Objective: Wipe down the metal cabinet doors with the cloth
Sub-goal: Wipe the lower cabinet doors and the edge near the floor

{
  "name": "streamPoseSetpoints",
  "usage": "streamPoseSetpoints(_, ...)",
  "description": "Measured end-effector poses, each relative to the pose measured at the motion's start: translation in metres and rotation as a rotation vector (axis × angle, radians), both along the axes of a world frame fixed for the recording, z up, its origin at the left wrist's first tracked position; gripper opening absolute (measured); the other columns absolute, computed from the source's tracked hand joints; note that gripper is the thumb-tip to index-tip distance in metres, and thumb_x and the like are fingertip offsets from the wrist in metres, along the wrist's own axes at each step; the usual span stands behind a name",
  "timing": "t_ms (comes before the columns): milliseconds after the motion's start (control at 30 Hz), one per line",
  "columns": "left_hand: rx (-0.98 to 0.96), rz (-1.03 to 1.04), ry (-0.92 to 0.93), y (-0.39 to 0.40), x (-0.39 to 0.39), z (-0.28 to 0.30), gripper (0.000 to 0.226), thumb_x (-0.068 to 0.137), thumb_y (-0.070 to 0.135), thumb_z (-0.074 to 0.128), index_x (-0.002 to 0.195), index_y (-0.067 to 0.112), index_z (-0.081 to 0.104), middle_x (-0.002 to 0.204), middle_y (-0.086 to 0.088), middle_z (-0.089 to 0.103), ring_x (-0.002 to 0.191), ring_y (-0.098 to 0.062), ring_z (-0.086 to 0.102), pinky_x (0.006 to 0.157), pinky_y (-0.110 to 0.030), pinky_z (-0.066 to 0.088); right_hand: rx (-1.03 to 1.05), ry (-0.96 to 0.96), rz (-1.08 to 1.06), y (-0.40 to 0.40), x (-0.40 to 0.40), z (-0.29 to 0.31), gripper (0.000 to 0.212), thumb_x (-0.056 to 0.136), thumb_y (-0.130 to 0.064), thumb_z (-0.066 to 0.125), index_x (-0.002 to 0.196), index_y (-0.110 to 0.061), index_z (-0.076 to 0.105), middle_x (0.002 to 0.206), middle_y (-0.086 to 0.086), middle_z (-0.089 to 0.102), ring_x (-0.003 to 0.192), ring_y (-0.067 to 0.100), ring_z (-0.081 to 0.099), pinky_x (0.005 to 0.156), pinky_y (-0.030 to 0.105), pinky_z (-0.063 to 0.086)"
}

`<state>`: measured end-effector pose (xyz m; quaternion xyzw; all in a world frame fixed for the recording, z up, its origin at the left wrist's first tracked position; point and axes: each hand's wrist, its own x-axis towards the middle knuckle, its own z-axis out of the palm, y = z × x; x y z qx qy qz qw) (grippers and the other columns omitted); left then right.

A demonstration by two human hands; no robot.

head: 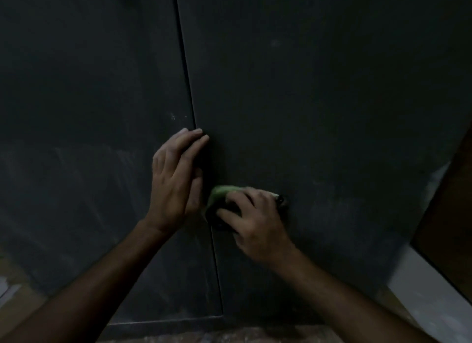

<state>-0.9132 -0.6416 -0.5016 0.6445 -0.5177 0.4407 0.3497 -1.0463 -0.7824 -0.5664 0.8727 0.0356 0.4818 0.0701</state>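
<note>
Two dark grey metal cabinet doors fill the view, the left door (89, 112) and the right door (319, 112), split by a thin vertical seam. My left hand (176, 179) lies flat with straight fingers against the seam, its fingertips on the right door's edge. My right hand (255, 222) holds a bunched green cloth (221, 193) and presses it onto the lower right door, just right of the seam. The hand covers most of the cloth, and the cloth and hand are blurred.
The scene is dim. Pale dusty smears mark the lower left door. A brown wooden panel (449, 220) and a white wall strip (421, 286) stand at the right. The cabinet base and a speckled floor (229, 336) run along the bottom.
</note>
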Motion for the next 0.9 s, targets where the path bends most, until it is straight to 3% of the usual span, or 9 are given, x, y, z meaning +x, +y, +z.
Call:
streamPoseSetpoints(100, 0.05, -0.027, -0.035, 0.002, 0.004, -0.009, 0.056, 0.092, 0.015, 0.046, 0.146, 0.0, 0.054, 0.154, -0.019, 0.048, 0.151, -0.033, 0.036, 0.125, -0.046, 0.026, 0.081, -0.042, -0.034, -0.022, -0.012, 0.004, 0.036, 0.065, -0.013, 0.074, 0.099, -0.024, 0.079, 0.109, 0.005, 0.068, 0.103, 0.029, 0.048, 0.081, 0.038, 0.037)
streamPoseSetpoints(233, 0.086, -0.078, -0.081, 0.004, 0.013, -0.02, 0.06, 0.096, 0.027, 0.04, 0.147, -0.001, 0.054, 0.156, -0.018, 0.047, 0.154, -0.032, 0.033, 0.126, -0.053, 0.023, 0.243, -0.29, -0.166, -0.013, 0.013, 0.033, 0.039, 0.077, -0.015, 0.065, 0.115, -0.024, 0.068, 0.12, 0.005, 0.057, 0.109, 0.03, 0.048, 0.084, 0.038, 0.035)
streamPoseSetpoints(333, 0.057, -0.133, -0.073, 0.003, 0.015, -0.02, 0.065, 0.096, 0.033, 0.035, 0.149, -0.002, 0.051, 0.159, -0.017, 0.045, 0.155, -0.03, 0.032, 0.127, -0.052, 0.022, 0.007, -0.125, -0.069, 0.0, 0.011, -0.001, 0.032, 0.083, -0.015, 0.068, 0.113, -0.02, 0.075, 0.121, 0.012, 0.065, 0.109, 0.034, 0.054, 0.086, 0.043, 0.042)
streamPoseSetpoints(433, 0.065, -0.161, -0.078, 0.002, 0.011, -0.022, 0.065, 0.097, 0.033, 0.034, 0.15, -0.002, 0.05, 0.159, -0.017, 0.044, 0.156, -0.031, 0.031, 0.129, -0.051, 0.018, -0.169, 0.071, -0.048, -0.01, -0.016, -0.013, 0.03, 0.071, -0.013, 0.083, 0.1, -0.019, 0.08, 0.11, 0.011, 0.072, 0.097, 0.037, 0.066, 0.078, 0.044, 0.05)
streamPoseSetpoints(567, 0.078, -0.191, -0.098, 0.0, 0.01, -0.027, 0.065, 0.098, 0.033, 0.034, 0.15, -0.001, 0.05, 0.16, -0.016, 0.044, 0.156, -0.031, 0.031, 0.129, -0.053, 0.017, 0.151, -0.18, -0.185, -0.009, 0.003, 0.027, 0.037, 0.071, -0.008, 0.075, 0.106, -0.02, 0.075, 0.114, 0.01, 0.064, 0.101, 0.037, 0.057, 0.078, 0.042, 0.043)
streamPoseSetpoints(633, 0.066, -0.232, -0.071, 0.001, 0.01, -0.027, 0.065, 0.098, 0.032, 0.032, 0.151, -0.001, 0.049, 0.161, -0.015, 0.043, 0.157, -0.029, 0.031, 0.129, -0.051, 0.016, 0.118, -0.221, -0.143, 0.004, 0.016, 0.011, 0.037, 0.078, -0.011, 0.065, 0.113, -0.021, 0.071, 0.123, 0.01, 0.06, 0.108, 0.036, 0.052, 0.083, 0.041, 0.04)
streamPoseSetpoints(767, 0.136, -0.261, -0.067, 0.011, 0.015, -0.03, 0.065, 0.1, 0.033, 0.032, 0.154, 0.0, 0.046, 0.163, -0.014, 0.041, 0.158, -0.028, 0.028, 0.13, -0.049, 0.015, -0.349, 0.271, -0.016, -0.001, -0.017, -0.065, 0.034, 0.072, -0.024, 0.073, 0.105, -0.027, 0.078, 0.122, 0.008, 0.07, 0.106, 0.033, 0.064, 0.083, 0.041, 0.054)
streamPoseSetpoints(833, 0.211, -0.25, -0.112, 0.017, 0.02, -0.037, 0.064, 0.1, 0.033, 0.035, 0.154, 0.001, 0.045, 0.165, -0.014, 0.039, 0.159, -0.029, 0.025, 0.13, -0.052, 0.015, -0.307, 0.227, -0.056, -0.026, -0.031, -0.057, 0.04, 0.064, -0.017, 0.081, 0.103, -0.024, 0.078, 0.116, 0.01, 0.071, 0.097, 0.035, 0.066, 0.077, 0.044, 0.053)
streamPoseSetpoints(900, 0.261, -0.23, -0.145, 0.021, 0.022, -0.045, 0.063, 0.1, 0.033, 0.036, 0.154, 0.001, 0.046, 0.165, -0.015, 0.039, 0.16, -0.031, 0.024, 0.13, -0.054, 0.015, -0.072, 0.008, -0.149, -0.04, -0.026, -0.028, 0.046, 0.064, -0.011, 0.074, 0.109, -0.023, 0.071, 0.117, 0.01, 0.064, 0.099, 0.036, 0.057, 0.078, 0.045, 0.047)
